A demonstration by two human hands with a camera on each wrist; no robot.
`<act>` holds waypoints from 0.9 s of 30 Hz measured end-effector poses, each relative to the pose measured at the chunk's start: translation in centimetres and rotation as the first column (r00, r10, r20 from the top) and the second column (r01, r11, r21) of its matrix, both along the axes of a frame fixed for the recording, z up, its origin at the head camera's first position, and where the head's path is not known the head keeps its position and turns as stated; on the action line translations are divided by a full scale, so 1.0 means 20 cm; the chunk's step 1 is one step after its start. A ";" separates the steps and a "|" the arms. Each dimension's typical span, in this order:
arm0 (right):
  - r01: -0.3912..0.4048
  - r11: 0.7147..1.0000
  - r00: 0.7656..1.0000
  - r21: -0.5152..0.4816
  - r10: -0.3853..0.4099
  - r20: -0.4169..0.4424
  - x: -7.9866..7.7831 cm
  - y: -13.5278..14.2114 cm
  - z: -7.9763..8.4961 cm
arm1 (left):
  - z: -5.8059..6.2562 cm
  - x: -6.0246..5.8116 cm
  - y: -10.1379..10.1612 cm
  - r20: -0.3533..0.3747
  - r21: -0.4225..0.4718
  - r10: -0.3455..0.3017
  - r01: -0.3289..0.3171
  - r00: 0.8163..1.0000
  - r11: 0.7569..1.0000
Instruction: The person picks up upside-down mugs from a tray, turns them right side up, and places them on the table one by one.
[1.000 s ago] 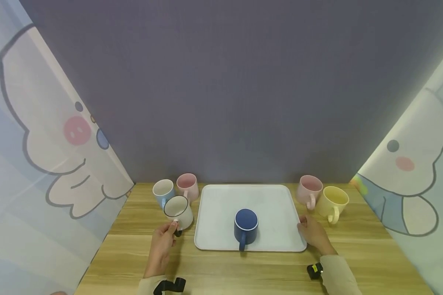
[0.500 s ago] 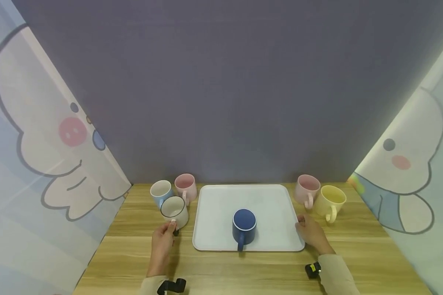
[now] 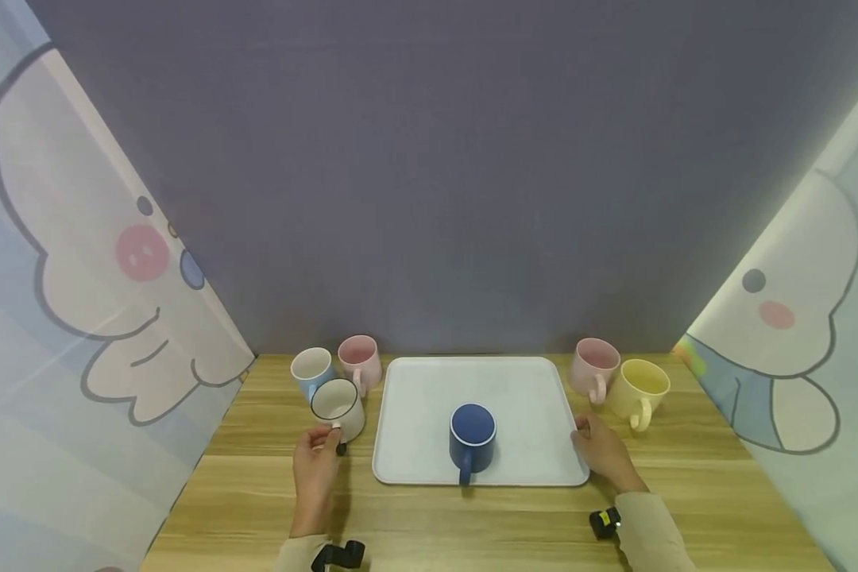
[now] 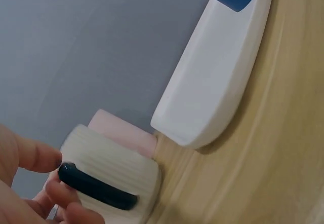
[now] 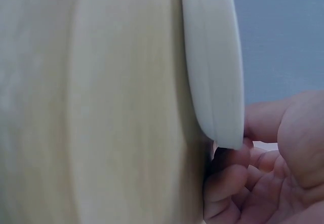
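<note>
In the head view my left hand (image 3: 316, 473) is at the handle of a white mug (image 3: 340, 413) with a dark rim. The left wrist view shows its dark handle (image 4: 96, 186), with thumb and fingers loosely apart at its end. My right hand (image 3: 604, 453) pinches the right edge of a white tray (image 3: 529, 381). In the right wrist view the thumb lies on one side of the tray rim (image 5: 217, 82) and curled fingers on the other. A dark blue mug (image 3: 472, 441) sits on the tray near its front edge, handle towards me.
Behind the white mug stand a light blue mug (image 3: 311, 372) and a pink mug (image 3: 361, 361). Another pink mug (image 3: 595, 367) and a yellow mug (image 3: 639, 391) are right of the tray. A grey wall (image 3: 472, 175) rises behind the wooden table (image 3: 436, 528).
The white mug has shifted slightly left, closer to the light blue mug, and then stayed put. My left fingers have loosened at its handle. The right hand keeps its hold on the tray.
</note>
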State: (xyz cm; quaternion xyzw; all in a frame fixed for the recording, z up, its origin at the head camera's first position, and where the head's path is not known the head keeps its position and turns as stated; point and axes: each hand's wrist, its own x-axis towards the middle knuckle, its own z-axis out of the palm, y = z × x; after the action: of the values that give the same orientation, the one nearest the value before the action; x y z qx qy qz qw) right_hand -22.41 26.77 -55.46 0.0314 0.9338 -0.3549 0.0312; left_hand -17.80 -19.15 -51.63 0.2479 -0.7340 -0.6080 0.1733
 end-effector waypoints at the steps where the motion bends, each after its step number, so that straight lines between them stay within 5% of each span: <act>1: -0.002 1.000 1.000 -0.001 0.002 -0.002 0.00 0.00 0.00 | 0.01 0.00 0.01 -0.005 -0.021 0.009 -0.010 1.000 1.000; 7: 0.006 1.000 1.000 0.001 -0.006 0.021 0.00 -0.01 0.01 | 0.08 0.01 0.08 -0.072 -0.170 0.062 -0.073 0.995 0.983; 11: 0.008 1.000 1.000 0.002 -0.008 0.023 0.00 -0.01 0.02 | 0.11 0.01 0.13 -0.145 -0.198 0.018 -0.046 0.989 0.979; 15: 0.009 1.000 1.000 0.002 -0.009 0.021 0.00 -0.01 0.01 | 0.13 0.01 0.21 -0.198 -0.155 -0.129 0.099 0.972 0.983; 19: 0.009 1.000 1.000 0.002 -0.009 0.025 0.00 -0.01 0.01 | 0.11 0.01 0.31 -0.181 -0.111 -0.275 0.258 0.944 0.960; 23: 0.010 1.000 1.000 0.007 -0.010 0.026 0.00 -0.01 0.01 | 0.06 0.03 0.42 -0.113 -0.144 -0.400 0.383 0.909 0.912; 27: 0.012 1.000 1.000 0.010 -0.013 0.022 0.00 -0.01 0.01 | 0.01 0.04 0.51 -0.057 -0.214 -0.515 0.493 0.856 0.843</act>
State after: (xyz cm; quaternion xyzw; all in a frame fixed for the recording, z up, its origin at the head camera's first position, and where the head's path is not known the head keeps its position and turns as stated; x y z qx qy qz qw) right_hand -22.48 26.65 -55.35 0.0413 0.9349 -0.3503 0.0392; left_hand -17.00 -8.87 -51.41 -0.0060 -0.8174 -0.5717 0.0712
